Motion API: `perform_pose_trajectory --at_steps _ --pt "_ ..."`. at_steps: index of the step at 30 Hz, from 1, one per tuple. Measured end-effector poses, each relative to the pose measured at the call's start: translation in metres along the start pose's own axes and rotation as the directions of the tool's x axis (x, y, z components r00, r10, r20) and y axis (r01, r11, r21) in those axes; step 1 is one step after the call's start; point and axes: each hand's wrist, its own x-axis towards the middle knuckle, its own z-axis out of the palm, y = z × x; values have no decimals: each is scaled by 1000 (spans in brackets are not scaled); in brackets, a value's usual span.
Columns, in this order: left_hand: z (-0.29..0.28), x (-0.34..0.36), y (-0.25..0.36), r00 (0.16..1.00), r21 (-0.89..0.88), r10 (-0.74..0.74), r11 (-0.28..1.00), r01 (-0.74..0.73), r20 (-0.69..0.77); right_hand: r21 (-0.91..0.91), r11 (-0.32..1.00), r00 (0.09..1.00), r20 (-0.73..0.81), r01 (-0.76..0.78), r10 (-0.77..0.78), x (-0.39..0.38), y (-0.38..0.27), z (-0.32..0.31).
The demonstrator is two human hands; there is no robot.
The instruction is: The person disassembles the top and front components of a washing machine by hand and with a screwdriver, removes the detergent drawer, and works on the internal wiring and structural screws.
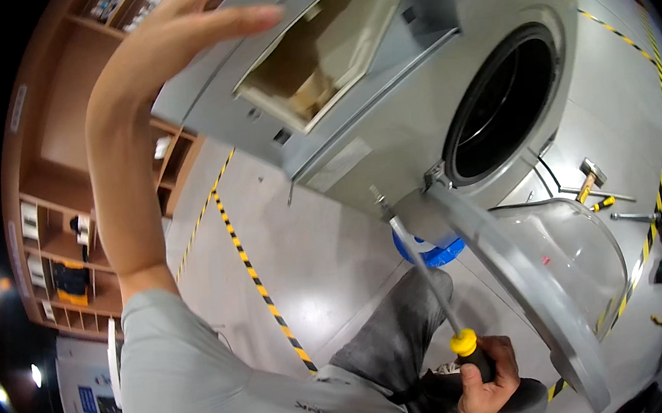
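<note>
Grey floor (295, 250) underfoot. My right hand (488, 386) grips a screwdriver (430, 280) beside the open door (530, 291), shaft slanting up-left toward the washing machine (388, 137). My raised left hand (178, 30) is nearer the drawer opening (365, 24); fingers cut off, can't tell its hold.

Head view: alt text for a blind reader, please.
The person's right hand holds a long, yellow-collared screwdriver before a front-loading washing machine, its round door open. The left hand, partly out of frame, is raised near the machine's rectangular opening.
</note>
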Motion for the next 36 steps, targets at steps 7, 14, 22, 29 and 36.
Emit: perform_pose_trajectory --at_steps 7,14,22,29,36 --pt "1 -6 -7 999 24 27 999 -26 -25 35 999 997 65 30 -32 6 -3 -4" --pt "-4 -7 -13 993 24 110 994 -111 45 -141 965 973 89 223 -212 28 -56 13" --pt "-7 -1 -20 988 45 149 988 -150 38 -259 880 917 94 398 -387 47 -101 32" --pt "-10 -8 -16 989 177 145 973 -146 21 -311 838 892 106 449 -438 51 -106 34" --pt "-10 0 -28 990 147 139 979 -142 34 -314 843 897 93 438 -431 52 -106 39"
